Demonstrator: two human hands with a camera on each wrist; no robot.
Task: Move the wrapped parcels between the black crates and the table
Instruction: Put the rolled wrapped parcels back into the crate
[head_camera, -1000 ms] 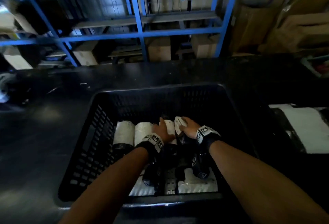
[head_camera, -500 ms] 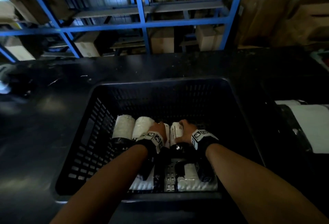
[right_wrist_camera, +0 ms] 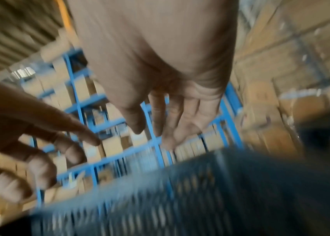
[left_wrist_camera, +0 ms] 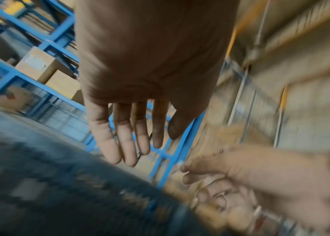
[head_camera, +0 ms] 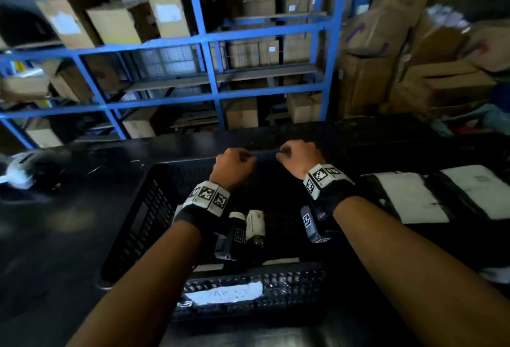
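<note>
A black crate (head_camera: pixel 138 225) stands on the dark table (head_camera: pixel 55 236) in front of me. Inside it I see a white-wrapped parcel (head_camera: pixel 255 226) below my left wrist; my arms hide the rest of its contents. My left hand (head_camera: pixel 234 166) and right hand (head_camera: pixel 298 158) hover side by side above the crate's far rim. Both hold nothing. The left wrist view shows the left hand's fingers (left_wrist_camera: pixel 132 140) hanging relaxed and empty. The right hand's fingers (right_wrist_camera: pixel 172 121) look the same in the right wrist view. Two flat white parcels (head_camera: pixel 411 199) (head_camera: pixel 480 189) lie on the table right of the crate.
Blue steel shelving (head_camera: pixel 209 70) loaded with cardboard boxes stands behind the table. More cartons (head_camera: pixel 414 70) are stacked at the back right. A white bundle (head_camera: pixel 19 171) lies at the table's left edge. A white label (head_camera: pixel 223 293) is stuck on the crate's near wall.
Both hands were down on the parcels inside the crate; now they have let go and risen to the far rim, empty. The head view has tilted upward.
</note>
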